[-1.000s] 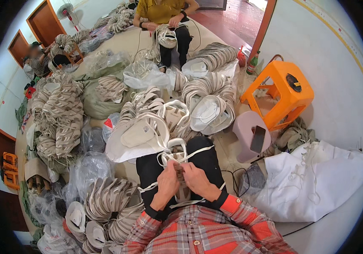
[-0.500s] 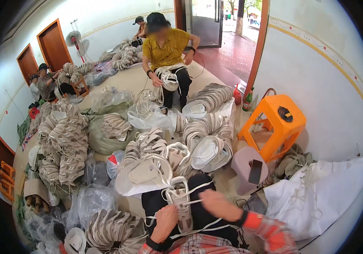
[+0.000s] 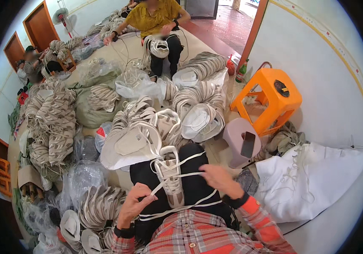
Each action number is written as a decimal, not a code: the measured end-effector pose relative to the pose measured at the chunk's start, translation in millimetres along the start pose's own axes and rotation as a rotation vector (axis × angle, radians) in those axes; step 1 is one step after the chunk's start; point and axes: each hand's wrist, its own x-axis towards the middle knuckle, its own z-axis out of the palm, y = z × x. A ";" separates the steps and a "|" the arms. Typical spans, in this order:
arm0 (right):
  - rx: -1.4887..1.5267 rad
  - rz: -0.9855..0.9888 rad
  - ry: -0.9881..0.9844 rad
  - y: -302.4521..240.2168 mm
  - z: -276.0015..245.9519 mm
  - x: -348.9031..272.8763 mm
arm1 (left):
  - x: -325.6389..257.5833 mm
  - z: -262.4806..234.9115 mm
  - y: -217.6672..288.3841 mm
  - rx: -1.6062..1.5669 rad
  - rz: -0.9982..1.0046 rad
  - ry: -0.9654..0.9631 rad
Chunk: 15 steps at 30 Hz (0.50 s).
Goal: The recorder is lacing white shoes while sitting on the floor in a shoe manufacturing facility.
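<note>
On my lap, between my dark-trousered thighs, lies a beige and white shoe upper (image 3: 171, 175) with its toe toward me. White shoelaces run through its eyelets. My left hand (image 3: 136, 200), closed, pinches a white shoelace (image 3: 158, 187) drawn out to the left of the upper. At the right, my right hand (image 3: 219, 178) is also closed, on a lace (image 3: 188, 174) stretched almost level from the upper. Other loose laces cross my thighs and lap. Just beyond the upper, a fanned bundle of uppers (image 3: 131, 146) touches my knees.
More bundles of uppers (image 3: 54, 118) are heaped at the left, with plastic bags (image 3: 86, 178). At the right stand an orange stool (image 3: 270, 91) and a pinkish stool (image 3: 234, 148) bearing a phone (image 3: 248, 144). White cloth (image 3: 304, 182) lies near the wall. A co-worker (image 3: 154, 21) sits opposite.
My left hand has moved from beside the upper out to the left, pulling a lace. My right hand still holds a lace at the right. The view has tilted down.
</note>
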 end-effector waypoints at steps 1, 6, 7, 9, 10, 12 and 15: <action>0.060 0.038 -0.062 -18.8 9.2 19.6 | -1.3 -0.6 -2.1 0.004 -0.008 0.007; 0.370 0.464 -0.677 -46.6 6.2 67.8 | 1.4 8.3 2.2 0.055 -0.043 -0.024; 0.314 0.526 -0.823 -45.9 6.6 67.8 | 0.7 9.9 2.1 0.098 -0.079 0.008; 0.333 0.473 -0.748 -40.3 2.8 53.0 | -1.0 11.0 -4.1 0.270 -0.118 -0.008; 0.350 0.423 -0.667 -31.0 -2.7 42.5 | -0.6 12.9 -6.5 0.441 -0.153 -0.028; -0.127 -0.226 -0.177 10.2 -28.0 12.7 | 6.0 20.2 0.8 0.317 -0.133 0.007; -0.563 0.452 -0.034 98.9 -94.8 -41.9 | 11.1 16.0 -4.1 0.108 -0.162 0.087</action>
